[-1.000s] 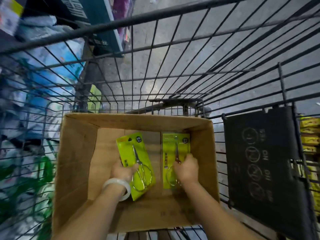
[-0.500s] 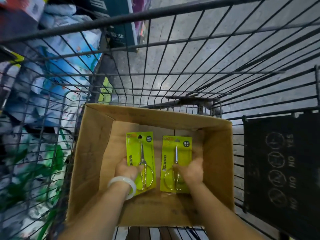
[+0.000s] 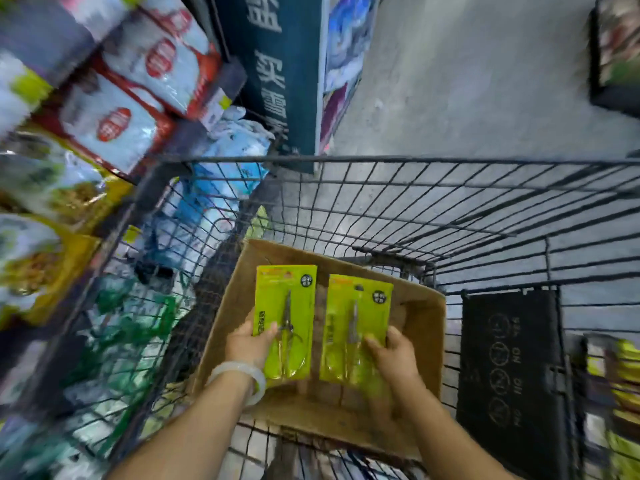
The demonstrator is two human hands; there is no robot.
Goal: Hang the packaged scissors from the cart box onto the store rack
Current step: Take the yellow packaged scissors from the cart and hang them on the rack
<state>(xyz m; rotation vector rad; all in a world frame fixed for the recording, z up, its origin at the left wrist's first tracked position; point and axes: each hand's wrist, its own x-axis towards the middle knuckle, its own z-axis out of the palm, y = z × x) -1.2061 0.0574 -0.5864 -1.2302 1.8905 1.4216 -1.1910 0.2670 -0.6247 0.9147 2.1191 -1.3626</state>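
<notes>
Two bright green scissors packs are held upright above the open cardboard box [image 3: 420, 308] that sits in the wire cart. My left hand [image 3: 250, 344], with a pale bangle on the wrist, grips the lower edge of the left scissors pack [image 3: 289, 306]. My right hand [image 3: 394, 353] grips the lower right edge of the right scissors pack [image 3: 356, 323]. Both packs are raised to about the box's rim and stand side by side without touching. The box floor below them looks bare where it shows.
The wire cart [image 3: 415, 161] surrounds the box, with a black fold-down seat panel [image 3: 512, 368] at right. Store shelves with bagged goods [image 3: 114, 109] stand close at left. A teal sign pillar [image 3: 277, 64] rises ahead, grey floor [image 3: 467, 81] beyond. More goods sit at the far right [image 3: 620, 393].
Both hands have lifted the two packs from the box bottom up to its rim. My view has swung up and left, bringing the shelves and pillar into sight.
</notes>
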